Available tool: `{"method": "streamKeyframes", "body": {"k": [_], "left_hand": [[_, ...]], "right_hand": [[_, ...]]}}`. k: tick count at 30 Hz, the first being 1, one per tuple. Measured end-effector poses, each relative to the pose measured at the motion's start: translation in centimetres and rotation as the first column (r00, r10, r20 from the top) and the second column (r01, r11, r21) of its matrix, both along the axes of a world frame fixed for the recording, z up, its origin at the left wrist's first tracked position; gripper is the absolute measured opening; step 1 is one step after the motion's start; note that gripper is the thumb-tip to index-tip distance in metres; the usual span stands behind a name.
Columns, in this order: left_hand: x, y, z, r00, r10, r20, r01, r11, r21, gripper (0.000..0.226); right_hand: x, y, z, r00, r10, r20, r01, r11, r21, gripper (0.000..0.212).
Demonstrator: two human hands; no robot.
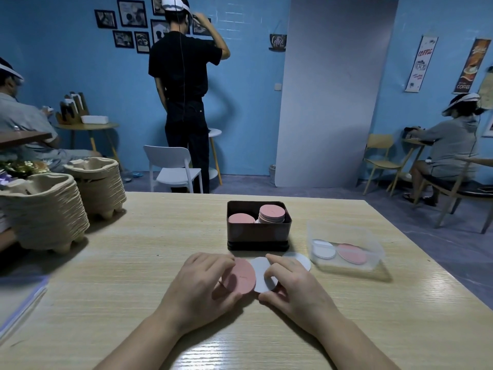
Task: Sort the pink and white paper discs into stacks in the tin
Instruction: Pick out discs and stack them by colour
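Colour split on tabletop (112, 268): your left hand (202, 285) grips pink disc (241, 276), right hand (297, 285) pinches white disc (262, 272), fingers (213, 263) curled round rims to part them; tin (257, 235) sits at 12 o'clock, pink stacks (272, 213) inside.

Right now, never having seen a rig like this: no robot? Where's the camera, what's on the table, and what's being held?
There is no machine here: a person's two bare hands do the work. The single picture comes from a wide-angle camera worn on that person's head, looking forward and down.

The left hand holds a pink disc and the right hand holds a white disc, with the discs' edges overlapping. Behind them on the table stands a dark tin with two pink stacks inside. A second white disc lies flat by the right hand. To the right, a clear plastic box holds two more discs, one white and one pink. Stacked pulp trays sit at the far left.
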State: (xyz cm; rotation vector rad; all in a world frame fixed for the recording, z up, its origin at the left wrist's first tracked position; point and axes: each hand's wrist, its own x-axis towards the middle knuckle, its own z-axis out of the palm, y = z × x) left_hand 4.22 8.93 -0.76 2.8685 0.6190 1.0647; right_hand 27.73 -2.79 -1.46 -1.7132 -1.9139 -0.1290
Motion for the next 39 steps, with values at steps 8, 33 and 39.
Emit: {"method": "streamKeyframes", "body": {"k": [8, 33, 39], "left_hand": [[0.3, 0.2, -0.2, 0.994, -0.105, -0.038, 0.107, 0.994, 0.039, 0.038], [0.7, 0.6, -0.8, 0.965, 0.18, -0.19, -0.209, 0.967, -0.144, 0.076], [0.6, 0.5, -0.2, 0.964, 0.174, -0.202, -0.217, 0.953, -0.213, 0.063]], "right_hand": [[-1.3, 0.7, -0.1, 0.986, 0.168, -0.005, -0.167, 0.983, 0.081, 0.037], [0.3, -0.1, -0.1, 0.999, 0.043, 0.028, -0.045, 0.997, 0.066, 0.031], [0.5, -0.1, -0.2, 1.0, 0.006, -0.014, -0.006, 1.0, 0.017, 0.029]]}}
